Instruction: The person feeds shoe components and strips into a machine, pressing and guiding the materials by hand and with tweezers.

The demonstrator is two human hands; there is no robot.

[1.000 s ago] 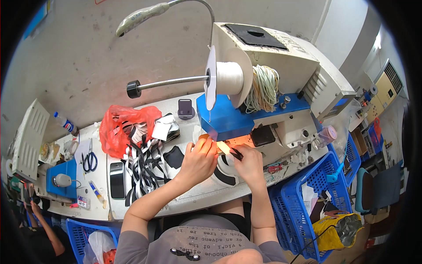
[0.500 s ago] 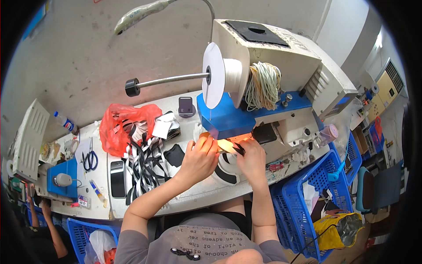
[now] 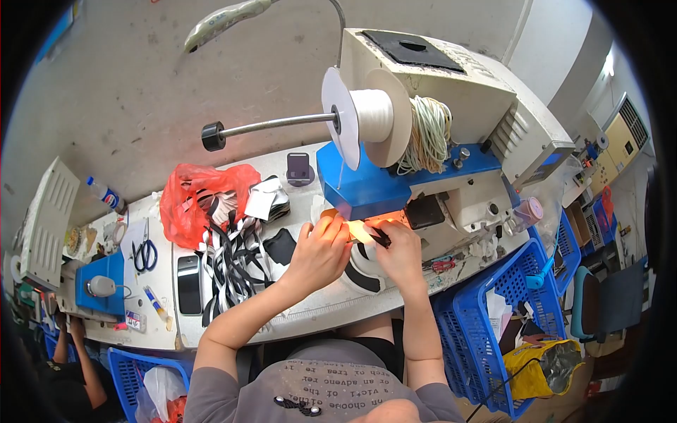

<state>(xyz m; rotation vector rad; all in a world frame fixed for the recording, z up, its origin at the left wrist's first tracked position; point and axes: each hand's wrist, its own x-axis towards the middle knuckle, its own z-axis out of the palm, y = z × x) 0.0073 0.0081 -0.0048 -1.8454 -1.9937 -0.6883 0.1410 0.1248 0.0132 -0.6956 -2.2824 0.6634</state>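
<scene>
Under the lit blue head (image 3: 363,187) of a machine, my two hands hold a fabric strip (image 3: 360,231) that shows pale in the orange glow and black at its right end. My left hand (image 3: 319,248) is closed on its left side, fingertips close to the glowing work spot. My right hand (image 3: 399,252) pinches the black end. Fingers hide much of the strip. Below it lies a white-and-black piece (image 3: 363,276) on the machine bed. Above the head sits a spool of white tape (image 3: 372,115) on a rod.
Left of my hands lie black and white strips (image 3: 236,264), a red plastic bag (image 3: 185,211), a phone (image 3: 190,285) and scissors (image 3: 145,255). Blue baskets (image 3: 469,317) stand at the right. A co-worker's arms (image 3: 83,359) show at far left.
The tape spool has turned and tilted on its rod, showing more white tape. My right hand has shifted slightly left with the strip; my left hand has barely moved.
</scene>
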